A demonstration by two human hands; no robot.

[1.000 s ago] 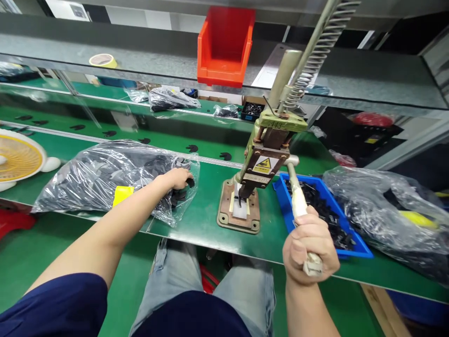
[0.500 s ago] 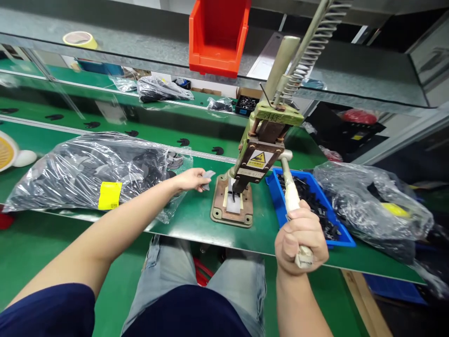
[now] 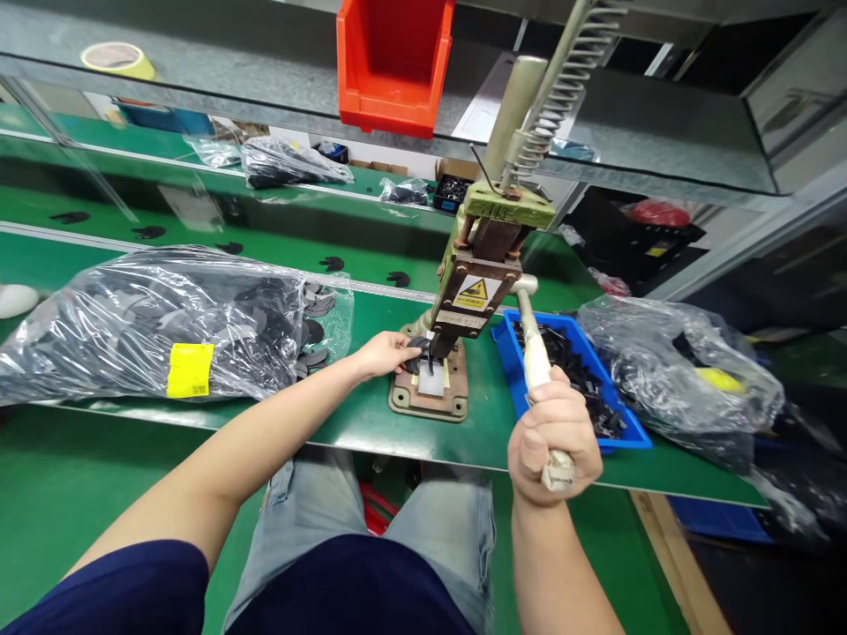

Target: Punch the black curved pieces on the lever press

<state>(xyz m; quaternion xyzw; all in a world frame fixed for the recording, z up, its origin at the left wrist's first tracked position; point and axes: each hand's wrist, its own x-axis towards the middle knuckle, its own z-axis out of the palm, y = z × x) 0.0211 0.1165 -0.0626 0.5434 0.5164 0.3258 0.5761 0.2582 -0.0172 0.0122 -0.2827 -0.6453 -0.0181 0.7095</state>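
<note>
1. The left hand (image 3: 387, 354) is nearly closed, its thumb and fingertips pinching a small dark piece (image 3: 416, 347).
2. That dark piece sits at the left hand's fingertips, over the base (image 3: 430, 409) of a hand press (image 3: 471, 295) and right beside its lower tool; whether it touches the tool cannot be told.
3. The right hand (image 3: 557, 439) is wrapped in a fist around the pale, wrapped grip of the press lever (image 3: 536, 357), which slants from the fist up and away to the press body.
4. The press stands between the two hands and beyond them, with a yellow warning label (image 3: 475, 291) on its front and a coil spring (image 3: 562, 97) above. A pale plate (image 3: 431, 379) lies on its base, just to the right of the left hand.
5. To the left of the left hand, a clear bag (image 3: 132, 309) full of dark and grey curved pieces lies on the green worktop (image 3: 371, 432), with a yellow tag (image 3: 191, 370) on it.
6. Just beyond the right hand, partly hidden by it and the lever, is a blue tray (image 3: 635, 436) of small black parts; another clear bag (image 3: 668, 370) lies farther right.
7. Beyond the left hand, dark curved pieces (image 3: 398, 279) are spaced in a row on a green strip.
8. Above and beyond both hands, a shelf (image 3: 265, 79) carries a red bin (image 3: 390, 115) and a roll of tape (image 3: 136, 66).
</note>
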